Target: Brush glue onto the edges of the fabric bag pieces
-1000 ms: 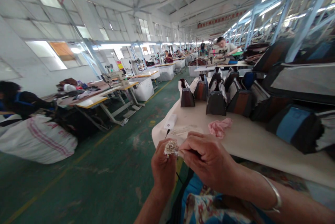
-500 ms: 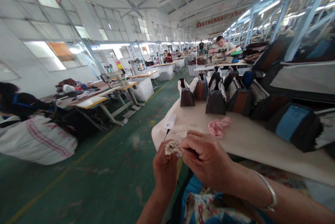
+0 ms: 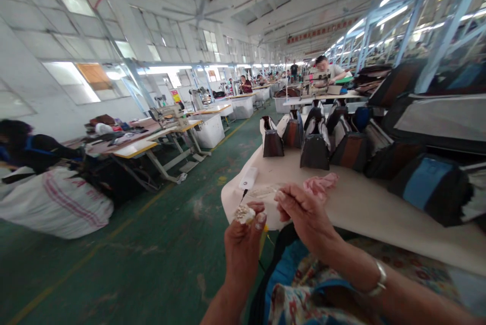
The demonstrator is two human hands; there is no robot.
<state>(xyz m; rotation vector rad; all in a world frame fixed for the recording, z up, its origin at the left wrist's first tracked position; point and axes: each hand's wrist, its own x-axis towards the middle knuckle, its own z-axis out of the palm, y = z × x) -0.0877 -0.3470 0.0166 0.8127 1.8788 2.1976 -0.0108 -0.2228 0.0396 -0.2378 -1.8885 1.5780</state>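
My left hand (image 3: 243, 246) is closed around a small whitish lump (image 3: 244, 213) with a rough, crusted top. What the lump is, I cannot make out. Pale residue shows on my left thumb. My right hand (image 3: 306, 218) is a short way to the right, apart from the lump, with thumb and fingers pinched together. Whatever is between those fingertips is too small to name. Just beyond the hands, a white box-shaped device (image 3: 248, 178) with a dark cable lies at the corner of the pale table (image 3: 281, 165).
A crumpled pink cloth (image 3: 321, 186) lies behind my right hand. Several dark bag pieces (image 3: 315, 150) stand across the table, with a blue-panelled one (image 3: 427, 183) at right. A stuffed white sack (image 3: 72, 203) sits on the green floor at left. Co-workers sit at sewing machines farther off.
My right hand has drawn away from the lump, up and to the right. My left hand stays low and keeps the lump, now tilted differently. The view has shifted slightly.
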